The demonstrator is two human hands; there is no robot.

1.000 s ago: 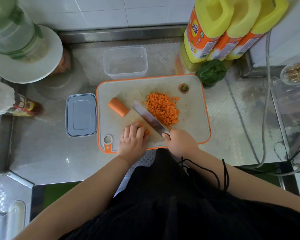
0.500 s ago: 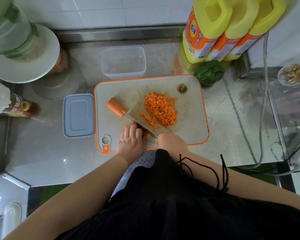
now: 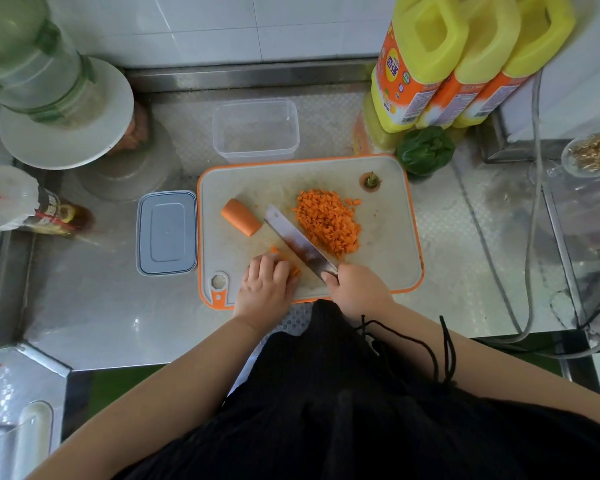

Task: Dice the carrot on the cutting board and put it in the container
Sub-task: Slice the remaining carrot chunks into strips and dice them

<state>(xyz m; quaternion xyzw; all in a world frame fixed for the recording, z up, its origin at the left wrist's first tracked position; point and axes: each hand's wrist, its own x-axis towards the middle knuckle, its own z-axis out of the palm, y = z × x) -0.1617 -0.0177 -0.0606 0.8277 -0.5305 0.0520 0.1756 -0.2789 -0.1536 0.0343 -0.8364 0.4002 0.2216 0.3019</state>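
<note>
A white cutting board [image 3: 388, 258] with an orange rim lies on the steel counter. On it sit a pile of diced carrot [image 3: 328, 221], a whole carrot chunk [image 3: 240, 216] at the left and the cut-off carrot top [image 3: 370, 181] at the far right corner. My left hand [image 3: 265, 285] presses down on carrot strips [image 3: 293, 268] near the front edge; they are mostly hidden under the fingers. My right hand [image 3: 355, 289] grips a knife [image 3: 297, 242] whose blade lies flat between the strips and the pile. The clear empty container [image 3: 255, 131] stands just behind the board.
A grey lid [image 3: 167, 233] lies left of the board. Yellow bottles [image 3: 465, 60] and a green vegetable [image 3: 425, 150] stand at the back right. A white plate [image 3: 66, 133], a large plastic bottle and a sauce bottle [image 3: 32, 209] crowd the left. Cables run along the right.
The knife blade has swung from on edge against the strips to lying flat beside the diced pile. The loose cut pieces now sit with the pile. My left hand stays on the strips.
</note>
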